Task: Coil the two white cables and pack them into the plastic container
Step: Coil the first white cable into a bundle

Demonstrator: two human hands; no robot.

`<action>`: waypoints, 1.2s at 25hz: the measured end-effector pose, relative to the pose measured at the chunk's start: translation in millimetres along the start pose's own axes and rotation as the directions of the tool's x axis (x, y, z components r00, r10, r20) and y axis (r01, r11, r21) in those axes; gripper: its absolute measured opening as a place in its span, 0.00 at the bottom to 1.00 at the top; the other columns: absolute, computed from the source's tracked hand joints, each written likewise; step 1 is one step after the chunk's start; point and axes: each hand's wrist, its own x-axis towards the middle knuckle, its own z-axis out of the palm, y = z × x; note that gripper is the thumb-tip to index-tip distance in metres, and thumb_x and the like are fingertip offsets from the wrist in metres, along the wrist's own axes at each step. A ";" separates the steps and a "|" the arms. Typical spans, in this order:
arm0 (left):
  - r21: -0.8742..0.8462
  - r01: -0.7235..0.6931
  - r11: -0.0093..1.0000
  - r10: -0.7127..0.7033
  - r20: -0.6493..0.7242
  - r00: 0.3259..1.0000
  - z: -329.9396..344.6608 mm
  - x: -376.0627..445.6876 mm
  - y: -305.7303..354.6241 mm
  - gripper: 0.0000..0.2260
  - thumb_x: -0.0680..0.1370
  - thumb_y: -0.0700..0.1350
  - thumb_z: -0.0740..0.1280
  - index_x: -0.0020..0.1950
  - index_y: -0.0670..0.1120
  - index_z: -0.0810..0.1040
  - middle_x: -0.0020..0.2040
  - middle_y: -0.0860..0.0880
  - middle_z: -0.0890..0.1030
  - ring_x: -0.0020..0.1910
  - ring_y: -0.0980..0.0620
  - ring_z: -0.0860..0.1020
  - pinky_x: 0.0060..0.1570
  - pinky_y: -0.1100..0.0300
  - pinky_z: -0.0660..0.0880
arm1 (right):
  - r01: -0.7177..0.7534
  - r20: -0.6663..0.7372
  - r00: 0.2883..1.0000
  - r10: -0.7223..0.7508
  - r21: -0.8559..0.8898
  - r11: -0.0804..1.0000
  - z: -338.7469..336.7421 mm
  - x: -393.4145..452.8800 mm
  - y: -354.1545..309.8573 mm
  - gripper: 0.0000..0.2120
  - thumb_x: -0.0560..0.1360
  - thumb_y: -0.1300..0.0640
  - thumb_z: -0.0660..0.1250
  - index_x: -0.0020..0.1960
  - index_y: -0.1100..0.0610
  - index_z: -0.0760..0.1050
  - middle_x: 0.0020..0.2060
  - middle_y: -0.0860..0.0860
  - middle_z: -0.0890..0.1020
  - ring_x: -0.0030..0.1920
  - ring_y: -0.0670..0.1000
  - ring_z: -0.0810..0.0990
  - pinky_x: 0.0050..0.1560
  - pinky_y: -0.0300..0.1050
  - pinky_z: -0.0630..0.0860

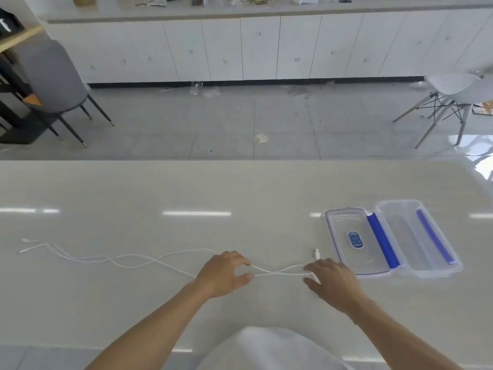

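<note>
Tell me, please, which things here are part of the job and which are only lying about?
For the job: white cables, held by left hand and right hand; plastic container, open; its lid.

Only lying about: grey chair, white chair, paper scrap on the floor.

White cabinets [240, 49], grey tiled floor [240, 121], chairs [50, 76].

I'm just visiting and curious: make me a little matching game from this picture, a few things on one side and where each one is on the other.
Things:
1. plastic container
2. lid
3. USB plug
4. far cable ends

Places:
A. at the table's far left
B. just beyond the right hand
C. rightmost on the table, open
D. flat between the plug and the container, bearing a blue label

Pairs: 1-C, 2-D, 3-B, 4-A
</note>
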 end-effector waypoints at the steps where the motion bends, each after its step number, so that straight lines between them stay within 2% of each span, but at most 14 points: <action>1: 0.013 0.022 1.000 -0.022 0.004 1.000 2.4 2.1 -1.2 0.20 0.77 0.63 0.63 0.65 0.56 0.77 0.66 0.57 0.77 0.65 0.54 0.74 0.64 0.58 0.69 | 0.002 0.004 1.000 -0.002 -0.009 1.000 1.1 1.3 -1.4 0.19 0.80 0.41 0.58 0.68 0.42 0.73 0.62 0.41 0.79 0.63 0.47 0.75 0.60 0.44 0.71; 4: 0.078 0.077 0.994 -0.077 -0.001 0.997 12.3 5.6 -3.5 0.18 0.77 0.59 0.65 0.64 0.55 0.77 0.64 0.55 0.78 0.63 0.51 0.75 0.61 0.56 0.70 | 0.021 -0.003 1.000 -0.021 -0.005 1.000 14.0 9.0 -5.8 0.20 0.80 0.43 0.59 0.71 0.44 0.70 0.64 0.43 0.78 0.65 0.49 0.74 0.60 0.45 0.71; 9: 0.145 0.066 0.987 -0.064 -0.019 0.998 29.2 9.5 -2.2 0.13 0.78 0.53 0.66 0.61 0.53 0.79 0.61 0.52 0.78 0.62 0.49 0.75 0.58 0.54 0.70 | 0.040 0.032 0.999 -0.040 0.019 0.999 32.3 20.7 -16.2 0.21 0.80 0.47 0.61 0.73 0.47 0.68 0.65 0.46 0.76 0.65 0.52 0.74 0.59 0.47 0.72; 13: 0.173 0.072 0.982 -0.070 -0.019 0.997 39.8 9.0 -4.0 0.11 0.79 0.49 0.64 0.60 0.51 0.78 0.60 0.51 0.78 0.61 0.48 0.75 0.55 0.53 0.70 | 0.114 0.011 0.993 -0.114 0.010 0.993 41.6 27.5 -30.2 0.19 0.80 0.49 0.63 0.71 0.47 0.72 0.63 0.48 0.78 0.62 0.54 0.76 0.57 0.49 0.72; 18: 0.205 0.030 0.978 -0.027 -0.017 1.000 44.3 13.0 -4.5 0.06 0.80 0.46 0.63 0.55 0.51 0.77 0.55 0.50 0.79 0.58 0.48 0.75 0.53 0.54 0.69 | 0.099 0.026 0.995 -0.099 0.010 0.995 47.6 28.4 -32.8 0.17 0.79 0.53 0.63 0.67 0.46 0.75 0.61 0.47 0.79 0.60 0.54 0.77 0.56 0.48 0.72; 20: 0.250 0.002 0.968 -0.007 0.016 1.000 45.9 13.9 -4.0 0.06 0.81 0.45 0.61 0.55 0.50 0.76 0.55 0.49 0.78 0.58 0.47 0.75 0.52 0.54 0.68 | 0.094 0.005 0.996 -0.095 0.012 0.995 43.6 25.9 -34.0 0.14 0.76 0.56 0.68 0.62 0.48 0.79 0.55 0.48 0.81 0.55 0.55 0.79 0.51 0.50 0.75; 22: 0.282 -0.026 0.959 0.014 0.044 0.999 47.5 14.1 -3.7 0.07 0.81 0.43 0.60 0.56 0.49 0.76 0.56 0.48 0.77 0.58 0.46 0.74 0.53 0.54 0.68 | 0.105 -0.057 0.993 -0.105 -0.009 0.994 39.6 23.9 -35.4 0.14 0.65 0.60 0.79 0.48 0.50 0.84 0.40 0.48 0.84 0.41 0.55 0.83 0.38 0.49 0.78; 24: 0.247 -0.028 0.969 0.014 0.059 0.998 46.3 12.6 -3.5 0.07 0.82 0.42 0.59 0.57 0.48 0.75 0.57 0.47 0.77 0.57 0.45 0.75 0.53 0.53 0.70 | 0.130 -0.123 0.983 -0.134 -0.036 0.991 37.9 24.1 -36.1 0.17 0.55 0.65 0.83 0.39 0.51 0.84 0.31 0.48 0.81 0.33 0.54 0.81 0.29 0.47 0.77; 27: 0.104 0.001 0.995 -0.007 0.064 0.998 39.3 7.9 -2.6 0.07 0.82 0.44 0.58 0.57 0.46 0.74 0.57 0.48 0.76 0.51 0.43 0.78 0.49 0.49 0.75 | 0.177 -0.156 0.971 -0.180 -0.029 0.984 37.7 23.5 -31.4 0.16 0.54 0.62 0.85 0.37 0.51 0.83 0.32 0.48 0.81 0.33 0.54 0.82 0.28 0.46 0.77; 30: 0.039 -0.004 0.999 0.002 0.044 0.999 31.5 2.8 -2.2 0.07 0.82 0.45 0.59 0.57 0.46 0.74 0.57 0.49 0.75 0.47 0.43 0.79 0.47 0.49 0.76 | 0.203 -0.163 0.965 -0.205 -0.032 0.979 38.9 19.5 -26.2 0.13 0.57 0.58 0.85 0.35 0.53 0.81 0.33 0.49 0.82 0.34 0.55 0.83 0.29 0.46 0.78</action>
